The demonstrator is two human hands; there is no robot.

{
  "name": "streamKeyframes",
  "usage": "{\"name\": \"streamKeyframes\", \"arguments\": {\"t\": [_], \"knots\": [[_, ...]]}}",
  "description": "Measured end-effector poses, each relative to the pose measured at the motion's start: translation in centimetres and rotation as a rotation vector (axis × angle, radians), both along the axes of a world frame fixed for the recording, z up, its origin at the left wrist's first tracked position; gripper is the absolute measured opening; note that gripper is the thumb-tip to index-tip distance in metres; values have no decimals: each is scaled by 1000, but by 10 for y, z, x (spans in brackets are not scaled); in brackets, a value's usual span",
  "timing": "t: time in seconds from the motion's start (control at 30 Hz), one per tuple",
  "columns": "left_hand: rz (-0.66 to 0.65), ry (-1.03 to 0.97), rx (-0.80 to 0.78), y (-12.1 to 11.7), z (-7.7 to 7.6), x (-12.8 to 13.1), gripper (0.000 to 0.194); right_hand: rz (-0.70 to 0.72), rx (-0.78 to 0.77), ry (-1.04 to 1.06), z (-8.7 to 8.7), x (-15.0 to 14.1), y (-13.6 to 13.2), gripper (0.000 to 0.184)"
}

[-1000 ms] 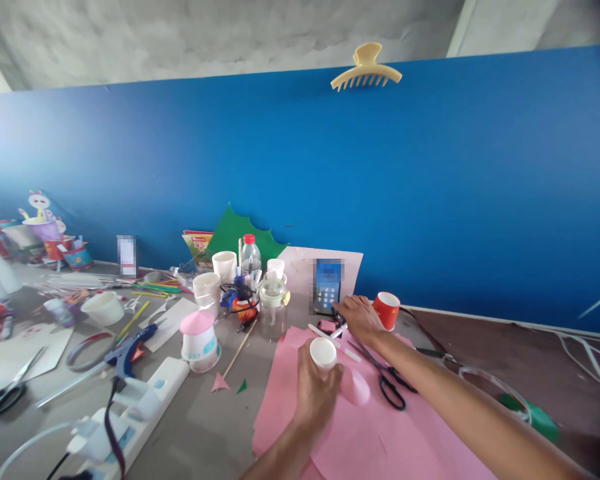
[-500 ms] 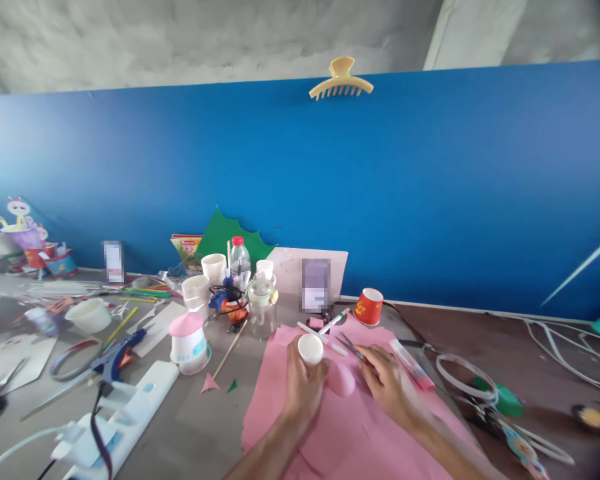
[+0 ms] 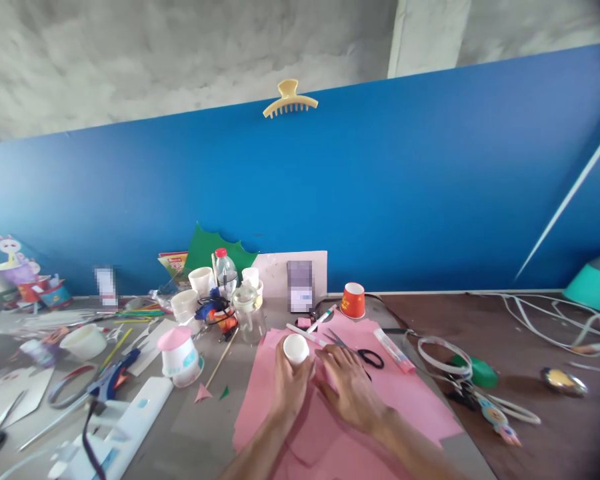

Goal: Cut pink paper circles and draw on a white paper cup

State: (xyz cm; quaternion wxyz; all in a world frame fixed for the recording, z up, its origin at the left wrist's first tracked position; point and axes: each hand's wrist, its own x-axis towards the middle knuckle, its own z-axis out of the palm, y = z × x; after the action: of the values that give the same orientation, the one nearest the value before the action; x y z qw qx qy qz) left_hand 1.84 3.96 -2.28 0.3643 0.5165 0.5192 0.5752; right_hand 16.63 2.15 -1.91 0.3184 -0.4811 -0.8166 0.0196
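Observation:
My left hand (image 3: 291, 381) is wrapped round a small white cup (image 3: 296, 348) whose round white end faces up. It rests over the pink paper sheets (image 3: 405, 413). Close by on the right, my right hand (image 3: 349, 383) lies with its fingers stretched out over the paper, thumb toward the cup. Just beyond those fingers lie the scissors (image 3: 370, 359) with black handles. The rounded pink cutout seen earlier is out of sight, and whether it is under the right hand I cannot tell.
Farther back stand a red paper cup (image 3: 354, 301), a glass jar (image 3: 249, 317) and a phone (image 3: 301, 287). A pink-topped cup (image 3: 179, 357), a glue gun (image 3: 113, 377) and a power strip (image 3: 143, 417) are on the left. Cords and a keychain (image 3: 495, 413) lie right.
My right hand has let go of the scissors, which now lie on the paper, and has moved left beside the cup. My left hand still holds the cup. The view has shifted.

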Motion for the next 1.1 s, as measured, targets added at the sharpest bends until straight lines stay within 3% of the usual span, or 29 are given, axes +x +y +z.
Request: {"name": "streamKeyframes", "arguments": {"t": [0.13,0.33,0.5,0.63,0.87,1.0,1.1], "knots": [[-7,-11,-28,-1,6,3,47,-63,4,14,11,10,18,36],[16,-45,-57,-5,11,6,39,-186,-67,-178,30,11,75,38],[-21,-14,-73,-6,14,3,45,-213,-85,-236,28,-7,112,42],[-30,-67,-95,-8,18,4,44,-225,-78,-248,24,-16,124,44],[-59,-145,-79,-10,16,7,29,-238,-16,-169,20,-14,107,37],[-53,-104,-40,-7,15,4,33,-100,47,-50,18,-2,76,30],[-34,-57,-27,-5,10,2,35,-27,8,16,14,6,50,25]]}}
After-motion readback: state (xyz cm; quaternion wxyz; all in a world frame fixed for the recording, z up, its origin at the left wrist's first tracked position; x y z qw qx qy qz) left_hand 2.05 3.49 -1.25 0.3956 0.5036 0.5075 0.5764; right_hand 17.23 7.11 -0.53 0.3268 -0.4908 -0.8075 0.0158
